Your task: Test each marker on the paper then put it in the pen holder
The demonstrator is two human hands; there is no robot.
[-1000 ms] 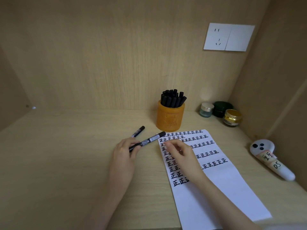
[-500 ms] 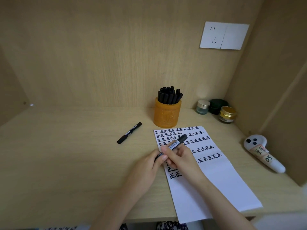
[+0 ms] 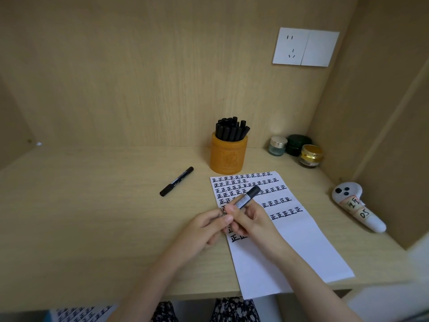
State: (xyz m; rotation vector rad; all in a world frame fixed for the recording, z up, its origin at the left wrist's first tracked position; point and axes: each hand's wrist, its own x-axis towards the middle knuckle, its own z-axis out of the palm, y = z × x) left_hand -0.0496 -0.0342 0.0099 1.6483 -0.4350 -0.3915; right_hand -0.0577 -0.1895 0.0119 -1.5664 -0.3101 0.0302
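Observation:
A black marker (image 3: 247,197) with a white label is held over the white paper (image 3: 290,242), its far end pointing up and right. My right hand (image 3: 253,220) grips its barrel. My left hand (image 3: 204,227) pinches its near end, which the fingers hide, so I cannot tell whether the cap is on. Rows of black characters fill the paper's upper part. A second black marker (image 3: 176,181) lies capped on the desk left of the paper. The orange pen holder (image 3: 228,156) stands behind the paper, packed with several black markers (image 3: 231,130).
Three small jars (image 3: 296,147) sit at the back right corner. A white controller with handwritten labels (image 3: 357,205) lies right of the paper. A wall socket (image 3: 305,47) is on the back panel. The desk's front edge (image 3: 116,298) runs just below my forearms.
My left hand carried the marker from the desk's middle to over the paper, where my right hand took hold of its barrel. Since half a second ago the hands barely moved.

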